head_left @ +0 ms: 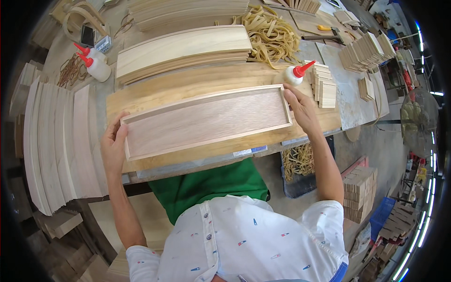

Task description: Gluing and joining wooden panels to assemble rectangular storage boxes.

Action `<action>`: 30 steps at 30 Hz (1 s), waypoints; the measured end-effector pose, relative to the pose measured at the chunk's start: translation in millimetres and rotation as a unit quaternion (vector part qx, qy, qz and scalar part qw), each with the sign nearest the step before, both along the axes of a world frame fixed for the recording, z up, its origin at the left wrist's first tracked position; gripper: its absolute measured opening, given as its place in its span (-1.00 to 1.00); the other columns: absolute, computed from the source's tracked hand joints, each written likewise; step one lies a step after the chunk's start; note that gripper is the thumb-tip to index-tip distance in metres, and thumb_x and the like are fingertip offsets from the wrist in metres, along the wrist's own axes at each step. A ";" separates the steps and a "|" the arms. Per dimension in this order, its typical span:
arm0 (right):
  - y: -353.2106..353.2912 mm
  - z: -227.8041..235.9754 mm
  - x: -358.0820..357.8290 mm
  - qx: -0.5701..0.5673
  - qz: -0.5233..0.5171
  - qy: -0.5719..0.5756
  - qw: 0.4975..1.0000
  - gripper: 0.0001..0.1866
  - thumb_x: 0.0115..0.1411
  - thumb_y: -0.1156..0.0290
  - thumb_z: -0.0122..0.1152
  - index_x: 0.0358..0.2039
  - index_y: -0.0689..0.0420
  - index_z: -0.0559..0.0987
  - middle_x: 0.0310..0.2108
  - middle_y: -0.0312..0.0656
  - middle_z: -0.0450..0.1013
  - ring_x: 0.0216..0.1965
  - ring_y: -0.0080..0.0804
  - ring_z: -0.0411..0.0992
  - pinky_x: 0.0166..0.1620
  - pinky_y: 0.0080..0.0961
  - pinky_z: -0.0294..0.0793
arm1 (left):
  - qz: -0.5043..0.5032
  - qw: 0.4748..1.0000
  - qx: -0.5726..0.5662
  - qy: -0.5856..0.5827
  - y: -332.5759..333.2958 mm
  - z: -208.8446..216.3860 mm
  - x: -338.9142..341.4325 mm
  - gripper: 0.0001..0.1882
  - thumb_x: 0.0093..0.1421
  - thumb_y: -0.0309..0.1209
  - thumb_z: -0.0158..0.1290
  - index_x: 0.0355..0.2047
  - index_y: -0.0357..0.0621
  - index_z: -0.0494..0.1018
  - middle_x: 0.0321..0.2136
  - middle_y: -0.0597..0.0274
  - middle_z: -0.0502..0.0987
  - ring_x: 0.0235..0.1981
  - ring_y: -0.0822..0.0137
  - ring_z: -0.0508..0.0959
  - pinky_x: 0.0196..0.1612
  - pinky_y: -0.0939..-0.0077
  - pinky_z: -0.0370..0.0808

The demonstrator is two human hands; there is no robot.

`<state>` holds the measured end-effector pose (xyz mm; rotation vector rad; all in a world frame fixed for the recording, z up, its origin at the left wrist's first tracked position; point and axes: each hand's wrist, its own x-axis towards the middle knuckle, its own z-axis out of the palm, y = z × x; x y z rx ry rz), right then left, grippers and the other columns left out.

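A long, shallow wooden tray (206, 151) with a thin raised rim lies between my two hands, its right end tilted farther from me than its left. My left hand (114, 143) grips the left end, thumb over the rim. At the opposite end, my right hand (303, 110) closes round the corner of the rim. Beneath the tray is a pale wooden board (178, 81) on the workbench. Just beyond my right hand stands a white glue bottle (293, 76) with a red nozzle.
Behind the tray sits a stack of thin wooden panels (183, 49), beside a heap of tan rubber bands (270, 35). Small wooden strips (325, 91) are piled at right. Two more glue bottles (97, 69) stand far left, above upright long panels (56, 145). A dark crate (300, 185) is below the bench.
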<state>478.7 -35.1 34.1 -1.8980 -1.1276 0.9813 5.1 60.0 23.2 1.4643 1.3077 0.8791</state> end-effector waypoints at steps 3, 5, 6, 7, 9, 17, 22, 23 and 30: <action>-11.5 27.9 -2.6 0.119 0.143 -0.147 0.971 -0.14 0.04 0.16 0.40 0.28 0.21 0.23 0.20 0.00 0.26 0.11 -0.24 0.34 0.07 -0.40 0.38 | -0.094 0.990 0.068 0.086 -8.0 14.0 0.8 -0.14 0.03 -0.40 0.21 0.32 -0.20 0.07 0.30 0.02 0.13 0.30 0.19 0.17 0.27 0.35 0.17; -9.4 51.1 -8.0 0.097 0.268 -0.280 0.917 0.08 -0.11 0.10 0.46 0.34 0.15 0.08 0.32 0.00 0.03 0.27 -0.13 0.13 0.22 -0.29 0.23 | -0.217 0.920 0.158 0.285 -10.0 40.7 -0.7 0.11 -0.13 -0.29 0.34 0.37 -0.18 -0.06 0.37 -0.02 -0.05 0.38 0.09 0.01 0.33 0.25 0.10; -7.7 55.9 -10.5 0.087 0.328 -0.342 0.876 0.18 -0.18 0.08 0.50 0.38 0.12 0.01 0.38 0.00 -0.08 0.35 -0.07 0.03 0.29 -0.24 0.15 | -0.236 0.906 0.157 0.313 -9.9 44.0 0.2 0.16 -0.21 -0.25 0.37 0.36 -0.18 -0.04 0.35 -0.03 -0.03 0.37 0.05 0.02 0.34 0.23 0.09; -3.9 53.2 -14.1 0.079 0.345 -0.360 0.863 0.29 -0.36 0.07 0.57 0.36 0.12 0.03 0.35 0.03 -0.02 0.37 0.00 -0.04 0.35 -0.15 0.05 | -0.254 0.891 0.156 0.341 -7.3 46.1 2.5 0.21 -0.30 -0.21 0.40 0.35 -0.18 -0.01 0.34 -0.04 -0.02 0.36 0.01 0.02 0.34 0.21 0.08; 4.5 50.7 -13.6 0.055 0.361 -0.361 0.858 0.31 -0.42 0.09 0.59 0.35 0.14 0.06 0.33 0.02 0.02 0.36 0.01 -0.01 0.35 -0.18 0.07 | -0.268 0.883 0.139 0.358 -1.8 50.4 7.7 0.25 -0.38 -0.19 0.42 0.33 -0.17 0.02 0.30 -0.04 0.03 0.33 -0.04 0.05 0.34 0.19 0.09; 10.2 45.6 -12.2 0.069 0.378 -0.336 0.860 0.23 -0.42 0.21 0.60 0.28 0.23 0.14 0.22 0.07 0.13 0.27 0.05 0.09 0.32 -0.20 0.13 | -0.246 0.906 0.104 0.327 -3.3 47.6 11.8 0.21 -0.45 -0.44 0.36 0.32 -0.15 0.06 0.20 0.01 0.15 0.26 -0.03 0.15 0.34 0.23 0.11; 10.1 46.4 -14.9 0.059 0.376 -0.334 0.862 0.23 -0.40 0.26 0.58 0.31 0.21 0.10 0.24 0.05 0.09 0.29 0.04 0.06 0.33 -0.20 0.12 | -0.259 0.905 0.106 0.321 -1.6 49.9 12.1 0.17 -0.39 -0.40 0.36 0.32 -0.12 0.07 0.21 0.01 0.13 0.25 -0.03 0.14 0.33 0.22 0.13; 9.5 46.4 -15.7 0.056 0.380 -0.342 0.858 0.22 -0.40 0.27 0.58 0.31 0.21 0.10 0.24 0.04 0.09 0.29 0.04 0.06 0.34 -0.20 0.12 | -0.259 0.905 0.105 0.320 -1.9 50.7 10.6 0.16 -0.37 -0.39 0.37 0.32 -0.11 0.07 0.21 0.01 0.12 0.25 -0.03 0.14 0.32 0.22 0.14; 12.5 49.1 -19.5 0.048 0.392 -0.355 0.848 0.21 -0.40 0.36 0.53 0.32 0.20 0.09 0.24 0.02 0.10 0.29 0.02 0.06 0.33 -0.22 0.13 | -0.267 0.889 0.085 0.361 -2.1 54.1 13.7 0.19 -0.36 -0.45 0.37 0.34 -0.11 0.00 0.25 0.00 0.07 0.29 -0.05 0.11 0.33 0.19 0.15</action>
